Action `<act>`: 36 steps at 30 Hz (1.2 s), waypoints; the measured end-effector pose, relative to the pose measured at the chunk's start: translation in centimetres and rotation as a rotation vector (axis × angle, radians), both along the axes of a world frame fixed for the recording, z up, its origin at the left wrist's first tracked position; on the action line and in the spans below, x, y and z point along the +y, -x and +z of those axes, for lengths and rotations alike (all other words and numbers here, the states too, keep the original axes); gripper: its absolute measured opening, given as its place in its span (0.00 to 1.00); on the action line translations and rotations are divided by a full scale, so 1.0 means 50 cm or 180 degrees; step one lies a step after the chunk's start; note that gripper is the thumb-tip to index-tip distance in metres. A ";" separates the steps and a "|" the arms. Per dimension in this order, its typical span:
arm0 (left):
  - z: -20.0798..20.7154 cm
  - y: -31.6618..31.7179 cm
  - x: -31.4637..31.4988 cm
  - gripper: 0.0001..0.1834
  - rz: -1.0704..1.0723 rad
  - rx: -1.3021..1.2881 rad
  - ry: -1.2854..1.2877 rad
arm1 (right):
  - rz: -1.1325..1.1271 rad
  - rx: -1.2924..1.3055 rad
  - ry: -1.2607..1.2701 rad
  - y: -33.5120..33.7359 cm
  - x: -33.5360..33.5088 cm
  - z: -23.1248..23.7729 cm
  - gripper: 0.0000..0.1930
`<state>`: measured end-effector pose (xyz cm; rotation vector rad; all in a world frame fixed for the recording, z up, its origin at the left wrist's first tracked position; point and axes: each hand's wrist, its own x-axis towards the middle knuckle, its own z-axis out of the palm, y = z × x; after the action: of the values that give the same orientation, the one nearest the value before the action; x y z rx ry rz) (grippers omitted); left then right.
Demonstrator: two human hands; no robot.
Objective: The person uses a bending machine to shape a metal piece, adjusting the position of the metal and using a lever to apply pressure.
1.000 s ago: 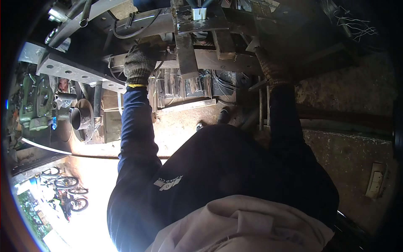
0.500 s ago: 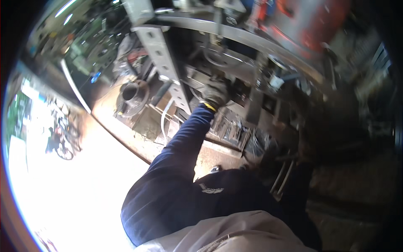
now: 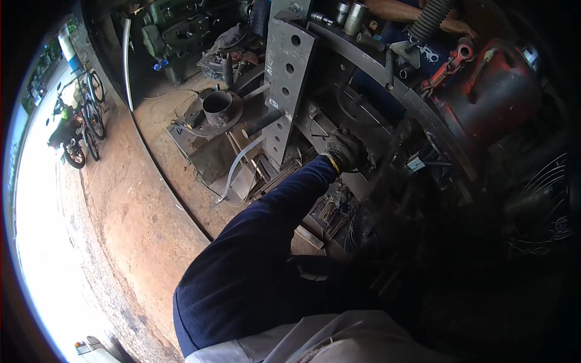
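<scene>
In the head view, the grey-knit-gloved left hand [image 3: 346, 150], at two o'clock from centre, touches a dark grey flat steel beam [image 3: 357, 183] running eleven to five o'clock beneath it; whether its bent fingers clamp, I cannot tell. The right hand is lost in shadow. A grey perforated steel upright [image 3: 287, 75] stands at eleven o'clock from the glove, a red metal cylinder [image 3: 493, 94] at two.

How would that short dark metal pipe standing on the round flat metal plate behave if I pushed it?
The short dark metal pipe probably feels stiff and heavy, given its steel-like walls. It seems unlikely to tip, since the round flat metal plate spreads wider beneath it.
</scene>
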<state>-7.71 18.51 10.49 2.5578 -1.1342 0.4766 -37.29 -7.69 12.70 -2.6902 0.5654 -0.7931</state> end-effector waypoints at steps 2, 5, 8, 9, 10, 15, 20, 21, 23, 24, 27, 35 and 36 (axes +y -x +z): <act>-0.002 -0.001 0.002 0.18 0.0011 -0.0068 -0.0007 | 0.0029 -0.0041 0.0031 0.003 0.002 0.004 0.27; -0.019 -0.012 -0.034 0.17 -0.0017 -0.0245 0.0058 | -0.0070 -0.0104 0.0055 0.028 -0.022 0.001 0.27; -0.021 -0.021 0.002 0.17 -0.0105 -0.0001 0.0570 | -0.0024 -0.0221 -0.0030 0.007 -0.029 -0.023 0.27; -0.037 -0.048 0.005 0.17 -0.0344 -0.0311 0.0768 | -0.0107 -0.0227 0.0016 0.016 -0.028 -0.020 0.27; -0.043 -0.055 -0.011 0.16 -0.0393 -0.0293 0.0753 | -0.0223 -0.0222 0.0062 0.025 -0.040 -0.026 0.27; -0.042 -0.057 -0.039 0.13 -0.0723 -0.0198 0.0558 | -0.0430 -0.0296 0.0194 0.046 -0.078 -0.045 0.27; -0.006 -0.033 -0.017 0.14 -0.0769 -0.0393 0.0024 | -0.0348 -0.0503 0.0293 0.047 -0.090 -0.064 0.27; -0.007 -0.029 -0.020 0.13 -0.0636 -0.0339 0.0059 | -0.0366 -0.0432 0.0309 0.047 -0.096 -0.065 0.27; -0.007 -0.023 -0.024 0.13 -0.0524 -0.0323 -0.0004 | -0.0509 -0.0118 0.0241 0.054 -0.098 -0.074 0.29; 0.001 -0.020 -0.017 0.13 -0.0521 -0.0370 -0.0107 | -0.0591 0.0148 0.0188 0.053 -0.094 -0.074 0.32; -0.025 -0.040 -0.013 0.15 -0.0433 -0.0303 -0.0126 | -0.0724 0.0293 0.0225 0.052 -0.084 -0.068 0.34; 0.004 -0.018 -0.020 0.20 -0.0595 -0.0186 0.0021 | -0.0742 0.0083 0.0253 0.051 -0.076 -0.054 0.35; 0.006 -0.015 -0.019 0.20 -0.0595 -0.0204 0.0011 | -0.0784 0.0146 0.0262 0.051 -0.075 -0.051 0.35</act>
<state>-6.94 17.55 10.77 2.4187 -1.3775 0.5166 -39.84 -11.45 10.15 -2.7539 0.9076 -0.8343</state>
